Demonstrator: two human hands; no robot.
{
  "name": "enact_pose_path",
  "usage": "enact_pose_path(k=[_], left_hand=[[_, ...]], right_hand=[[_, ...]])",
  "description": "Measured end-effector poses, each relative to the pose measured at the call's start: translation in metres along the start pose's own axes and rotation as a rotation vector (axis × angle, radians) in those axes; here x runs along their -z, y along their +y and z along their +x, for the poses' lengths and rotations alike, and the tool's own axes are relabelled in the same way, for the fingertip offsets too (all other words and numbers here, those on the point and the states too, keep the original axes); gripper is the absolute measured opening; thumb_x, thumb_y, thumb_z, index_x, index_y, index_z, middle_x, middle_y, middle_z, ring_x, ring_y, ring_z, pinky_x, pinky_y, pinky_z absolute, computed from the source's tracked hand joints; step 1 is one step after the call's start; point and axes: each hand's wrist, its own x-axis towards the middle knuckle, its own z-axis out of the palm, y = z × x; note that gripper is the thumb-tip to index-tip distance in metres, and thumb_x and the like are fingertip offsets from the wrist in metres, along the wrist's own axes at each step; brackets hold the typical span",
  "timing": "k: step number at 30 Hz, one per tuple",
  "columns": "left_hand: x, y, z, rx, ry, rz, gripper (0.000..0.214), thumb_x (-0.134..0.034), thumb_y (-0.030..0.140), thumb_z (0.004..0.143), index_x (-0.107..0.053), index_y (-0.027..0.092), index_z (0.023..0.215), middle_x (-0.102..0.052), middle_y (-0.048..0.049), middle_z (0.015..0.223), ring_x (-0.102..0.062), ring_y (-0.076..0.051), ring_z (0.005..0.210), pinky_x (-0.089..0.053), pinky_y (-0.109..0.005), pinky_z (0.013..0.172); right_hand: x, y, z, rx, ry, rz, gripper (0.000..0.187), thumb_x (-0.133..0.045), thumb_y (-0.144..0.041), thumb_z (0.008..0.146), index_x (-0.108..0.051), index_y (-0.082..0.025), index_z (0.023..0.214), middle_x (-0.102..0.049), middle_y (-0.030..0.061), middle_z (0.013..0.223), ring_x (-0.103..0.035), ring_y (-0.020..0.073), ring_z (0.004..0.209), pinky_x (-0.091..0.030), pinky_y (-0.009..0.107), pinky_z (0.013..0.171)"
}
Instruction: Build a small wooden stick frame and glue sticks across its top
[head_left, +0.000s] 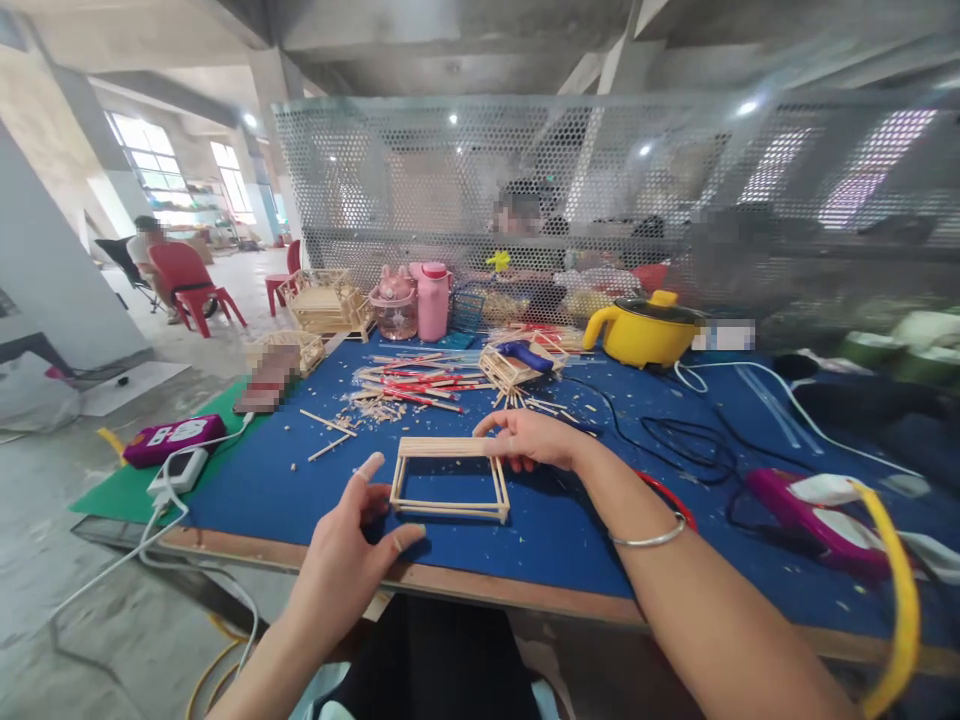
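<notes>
A small rectangular frame of wooden sticks (pixel 450 512) sits on the blue table mat in front of me, with several sticks side by side along its far top edge. My right hand (pixel 529 440) has its fingers curled at the frame's far right corner, gripping it there. At the near left corner is my left hand (pixel 352 530), thumb and index finger spread apart. Its other fingers are partly hidden beside the frame's left side; whether they touch it I cannot tell. Beyond lie a pile of loose wooden sticks (pixel 412 382) and a blue-handled tool (pixel 527 354) on another stick structure.
A yellow pot (pixel 651 335), a pink bottle (pixel 433 303) and stacked stick structures (pixel 326 303) stand at the back, before a perforated metal screen (pixel 420 170). Black cable (pixel 686 450) and a purple power strip (pixel 814 515) lie right; a phone (pixel 268 380) lies left. People sit beyond.
</notes>
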Motion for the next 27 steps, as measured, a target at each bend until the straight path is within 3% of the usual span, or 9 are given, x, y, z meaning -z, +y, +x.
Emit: enact_pose_path(k=[4, 9, 14, 17, 19, 22, 23, 25, 27], left_hand=[[-0.006, 0.001, 0.004, 0.060, 0.021, -0.074, 0.068, -0.063, 0.035, 0.078, -0.033, 0.026, 0.139, -0.072, 0.0007, 0.092, -0.069, -0.018, 0.085, -0.052, -0.033, 0.085], [-0.005, 0.003, 0.016, 0.037, 0.039, -0.056, 0.066, -0.059, 0.032, 0.080, -0.033, 0.024, 0.140, -0.072, 0.0010, 0.090, -0.069, -0.018, 0.087, -0.050, -0.032, 0.085], [-0.005, 0.001, 0.019, 0.029, -0.032, -0.091, 0.072, -0.059, 0.031, 0.079, -0.027, 0.022, 0.143, -0.070, 0.0004, 0.088, -0.068, -0.017, 0.084, -0.051, -0.033, 0.085], [0.008, -0.004, 0.018, -0.021, -0.138, -0.207, 0.070, -0.057, 0.026, 0.079, -0.027, 0.021, 0.142, -0.070, -0.0032, 0.100, -0.067, -0.017, 0.091, -0.052, -0.031, 0.085], [0.025, -0.004, 0.026, -0.059, -0.060, -0.237, 0.060, -0.054, 0.023, 0.080, -0.036, 0.020, 0.136, -0.067, -0.0067, 0.110, -0.065, -0.017, 0.097, -0.052, -0.030, 0.085], [0.046, 0.007, 0.060, -0.132, 0.315, -0.002, 0.043, -0.048, 0.031, 0.087, -0.046, 0.018, 0.127, -0.067, -0.0083, 0.108, -0.065, -0.018, 0.094, -0.052, -0.030, 0.081], [0.049, 0.013, 0.077, -0.177, 0.320, 0.159, 0.039, -0.046, 0.034, 0.089, -0.049, 0.018, 0.124, -0.068, -0.0081, 0.105, -0.065, -0.018, 0.091, -0.052, -0.030, 0.080], [0.043, 0.026, 0.113, -0.317, 0.094, 0.562, 0.032, -0.040, 0.030, 0.093, -0.056, 0.019, 0.119, -0.066, -0.0083, 0.109, -0.062, -0.020, 0.100, -0.049, -0.033, 0.087], [0.025, 0.033, 0.145, -0.370, -0.027, 0.663, 0.022, -0.048, 0.022, 0.089, -0.066, 0.019, 0.101, -0.066, -0.0095, 0.110, -0.058, -0.024, 0.109, -0.046, -0.036, 0.092]], right_hand=[[-0.001, -0.002, 0.001, -0.015, 0.002, 0.013, 0.033, -0.070, -0.042, 0.069, -0.061, -0.016, 0.088, -0.064, -0.0020, 0.063, -0.051, 0.0062, 0.043, -0.035, 0.017, 0.038], [-0.001, 0.000, 0.003, -0.019, 0.036, 0.021, 0.031, -0.070, -0.042, 0.068, -0.061, -0.016, 0.082, -0.061, -0.0032, 0.060, -0.050, 0.0060, 0.043, -0.034, 0.017, 0.039], [-0.003, 0.000, 0.002, -0.009, 0.063, 0.007, 0.033, -0.069, -0.045, 0.070, -0.059, -0.016, 0.080, -0.057, -0.0043, 0.056, -0.048, 0.0060, 0.044, -0.036, 0.018, 0.041], [0.000, -0.003, -0.002, -0.037, 0.064, 0.006, 0.042, -0.059, -0.057, 0.076, -0.059, -0.016, 0.084, -0.058, -0.0025, 0.055, -0.048, 0.0074, 0.041, -0.032, 0.018, 0.037], [0.005, -0.005, -0.004, -0.065, 0.117, 0.037, 0.053, -0.044, -0.066, 0.082, -0.058, -0.017, 0.095, -0.056, -0.0026, 0.050, -0.045, 0.0089, 0.038, -0.030, 0.019, 0.035], [0.016, -0.002, -0.003, -0.023, 0.378, 0.026, 0.057, -0.030, -0.066, 0.086, -0.058, -0.017, 0.097, -0.053, -0.0030, 0.048, -0.044, 0.0102, 0.037, -0.032, 0.021, 0.036], [0.019, 0.000, -0.002, 0.004, 0.480, -0.003, 0.055, -0.032, -0.065, 0.086, -0.058, -0.017, 0.091, -0.053, -0.0027, 0.049, -0.044, 0.0103, 0.038, -0.033, 0.021, 0.038], [0.024, 0.006, 0.002, 0.045, 0.638, -0.066, 0.047, -0.039, -0.062, 0.084, -0.056, -0.018, 0.079, -0.053, -0.0022, 0.051, -0.046, 0.0108, 0.041, -0.035, 0.023, 0.041], [0.025, 0.011, 0.004, 0.063, 0.715, -0.119, 0.042, -0.044, -0.059, 0.082, -0.055, -0.019, 0.071, -0.054, -0.0019, 0.051, -0.047, 0.0121, 0.043, -0.036, 0.024, 0.045]])
